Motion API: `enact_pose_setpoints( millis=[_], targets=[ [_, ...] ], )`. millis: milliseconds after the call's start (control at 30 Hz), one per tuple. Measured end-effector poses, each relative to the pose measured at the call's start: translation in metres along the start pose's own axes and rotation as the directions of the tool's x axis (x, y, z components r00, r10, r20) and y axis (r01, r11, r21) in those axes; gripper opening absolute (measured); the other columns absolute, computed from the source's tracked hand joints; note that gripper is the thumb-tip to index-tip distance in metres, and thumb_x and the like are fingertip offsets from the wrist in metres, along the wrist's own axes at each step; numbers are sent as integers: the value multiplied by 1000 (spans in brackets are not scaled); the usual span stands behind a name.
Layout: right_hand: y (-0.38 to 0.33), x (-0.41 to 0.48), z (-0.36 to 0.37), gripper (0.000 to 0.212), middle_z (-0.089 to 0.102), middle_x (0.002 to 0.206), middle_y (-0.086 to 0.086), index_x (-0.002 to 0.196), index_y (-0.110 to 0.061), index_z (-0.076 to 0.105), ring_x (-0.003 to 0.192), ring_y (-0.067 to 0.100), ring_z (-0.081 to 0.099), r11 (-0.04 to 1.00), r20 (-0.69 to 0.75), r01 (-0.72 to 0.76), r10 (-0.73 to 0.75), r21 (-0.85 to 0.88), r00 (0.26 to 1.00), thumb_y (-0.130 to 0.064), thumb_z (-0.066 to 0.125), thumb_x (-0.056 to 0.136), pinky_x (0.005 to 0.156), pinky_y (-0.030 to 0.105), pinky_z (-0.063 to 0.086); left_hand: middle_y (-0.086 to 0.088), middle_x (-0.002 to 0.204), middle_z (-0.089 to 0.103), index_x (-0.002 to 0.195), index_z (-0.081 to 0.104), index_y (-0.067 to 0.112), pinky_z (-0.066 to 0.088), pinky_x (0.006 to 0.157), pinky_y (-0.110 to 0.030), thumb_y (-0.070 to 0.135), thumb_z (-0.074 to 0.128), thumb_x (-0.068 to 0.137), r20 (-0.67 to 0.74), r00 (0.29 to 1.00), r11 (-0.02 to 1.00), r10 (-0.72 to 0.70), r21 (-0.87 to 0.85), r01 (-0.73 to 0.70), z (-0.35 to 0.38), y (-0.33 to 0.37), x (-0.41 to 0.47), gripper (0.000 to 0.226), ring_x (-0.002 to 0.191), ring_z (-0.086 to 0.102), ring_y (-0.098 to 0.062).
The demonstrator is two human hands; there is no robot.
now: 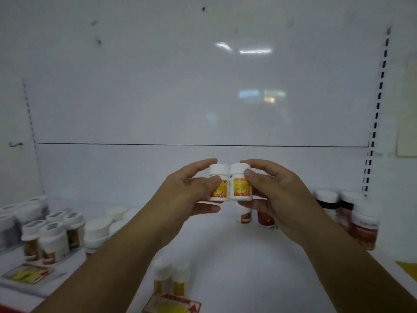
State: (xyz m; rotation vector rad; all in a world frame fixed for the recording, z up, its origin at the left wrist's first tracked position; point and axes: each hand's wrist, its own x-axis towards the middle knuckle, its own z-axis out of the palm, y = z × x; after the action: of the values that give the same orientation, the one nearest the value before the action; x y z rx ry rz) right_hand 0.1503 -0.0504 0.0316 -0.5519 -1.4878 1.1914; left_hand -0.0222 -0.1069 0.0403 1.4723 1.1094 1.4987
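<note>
Two small white bottles with white caps and orange-yellow labels are held side by side, touching, above a white shelf (225, 256). My left hand (189, 195) grips the left bottle (218, 184), thumb across its label and fingers behind and under it. My right hand (275, 195) grips the right bottle (240, 185) in the same way. Both bottles are upright, at the middle of the view.
Several white-capped bottles (52, 233) stand at the left, and white jars (99, 229) beside them. Two more orange-labelled bottles (171, 279) stand at the near edge behind a price tag (171, 304). Red-labelled bottles (266, 219) and dark jars (327, 199) stand at the right.
</note>
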Motion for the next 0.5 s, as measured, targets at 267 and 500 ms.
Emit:
enact_pose_setpoints(
  millis=[267, 500],
  targets=[
    [3, -1, 95, 10, 73, 88, 7, 92, -20, 67, 74, 16, 71, 996, 3, 9, -8, -93, 1000, -23, 57, 90, 62, 28, 59, -17, 101, 68, 101, 64, 18, 59, 64, -29, 4, 68, 81, 67, 997, 970, -29, 244, 12, -93, 18, -14, 25, 78, 74, -20],
    [23, -3, 115, 8, 72, 82, 0, 95, -16, 65, 69, 12, 70, 978, -82, -34, 18, -203, 997, -16, 59, 89, 60, 22, 56, -2, 90, 73, 95, 62, 17, 56, 62, -25, 10, 74, 75, 188, 981, 878, -58, 477, -39, -115, -7, 10, 24, 80, 69, -17]
  ],
)
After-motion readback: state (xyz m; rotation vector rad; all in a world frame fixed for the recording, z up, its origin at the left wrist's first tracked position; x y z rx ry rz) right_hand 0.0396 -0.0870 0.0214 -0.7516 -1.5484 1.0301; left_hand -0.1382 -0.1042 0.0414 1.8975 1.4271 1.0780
